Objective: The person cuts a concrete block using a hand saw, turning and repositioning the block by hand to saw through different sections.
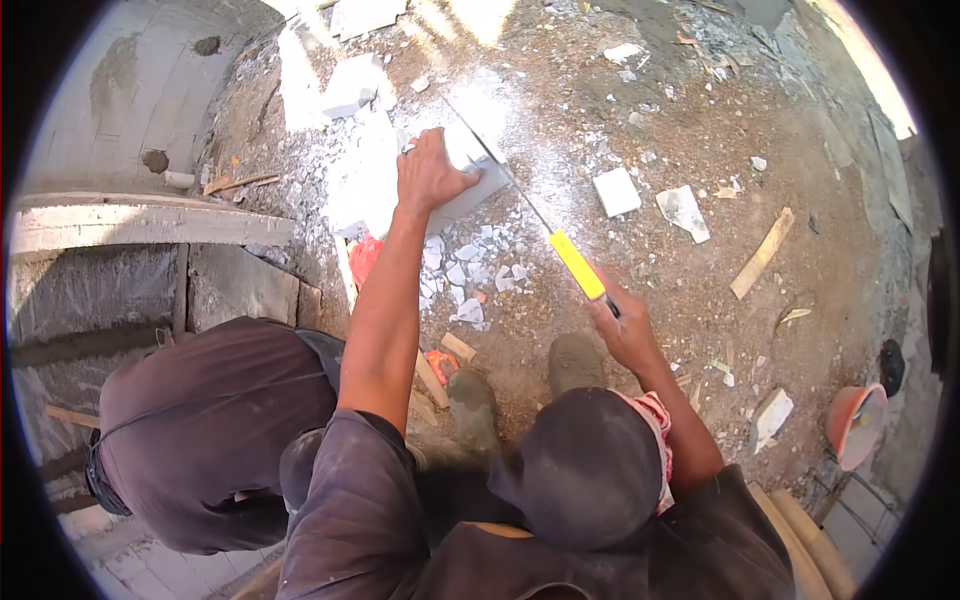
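My left hand (430, 170) is on a white lightweight block (467, 198), gripping its top edge with the thumb spread to the right. My right hand (622, 322) is closed round the handle of a hand saw (577, 266), which has a yellow section next to the grip. Its thin dark blade runs up and left from the yellow section and crosses the right end of the block. Glare washes out much of the block, so I cannot tell how deep the blade sits. White chips (465, 270) lie below the block.
Another person in a dark shirt (215, 430) bends close on the left. Loose white pieces (616, 192), a wood strip (762, 253) and an orange bucket (857, 428) are on the right. A concrete ledge (150, 222) stands at the left. A dark cap (580, 470) fills the lower middle.
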The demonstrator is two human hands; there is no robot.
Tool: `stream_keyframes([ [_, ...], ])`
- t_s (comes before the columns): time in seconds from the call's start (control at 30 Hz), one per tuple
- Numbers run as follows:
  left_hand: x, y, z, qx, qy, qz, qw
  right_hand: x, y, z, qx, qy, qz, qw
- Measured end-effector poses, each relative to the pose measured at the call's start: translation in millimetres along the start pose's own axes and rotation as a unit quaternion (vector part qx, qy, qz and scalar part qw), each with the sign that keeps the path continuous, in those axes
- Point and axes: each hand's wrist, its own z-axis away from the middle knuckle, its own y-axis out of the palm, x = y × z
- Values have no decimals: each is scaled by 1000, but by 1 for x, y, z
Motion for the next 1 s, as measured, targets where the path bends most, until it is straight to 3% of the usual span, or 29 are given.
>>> stream_keyframes([
  [0.03,3,-2,0,4,-3,5,1000,-7,-15,41,13,36,-12,999],
  [0.07,4,-6,-2,12,-4,10,1000,-10,-26,79,-2,-9,-26,1000],
  [0.13,2,-1,-4,17,3,15,1000,-44,-32,131,-15,11,-35,999],
  [0.2,-1,-3,0,15,20,4,1000,-35,-35,145,-11,40,-53,998],
  [0.3,-2,0,2,5,38,-14,999,-11,-23,67,13,-21,12,1000],
  [0.37,-9,-3,13,1,43,-41,998,10,15,-34,16,-37,-1,999],
  [0.43,4,-7,2,-1,24,-16,1000,18,32,-82,-26,-83,-16,996],
  [0.47,3,-7,1,-1,-1,7,1000,23,25,-88,-22,-82,-12,996],
  [0.57,-2,-1,3,9,65,4,998,-2,26,-53,-23,-62,-52,996],
  [0.63,-3,4,20,14,108,-35,993,-15,42,-21,-18,-28,-95,995],
  [0.7,-15,2,31,45,91,-30,994,-6,51,5,-29,31,-128,991],
  [1.0,-27,3,28,28,103,-29,994,-9,52,-1,-53,-48,-80,994],
])
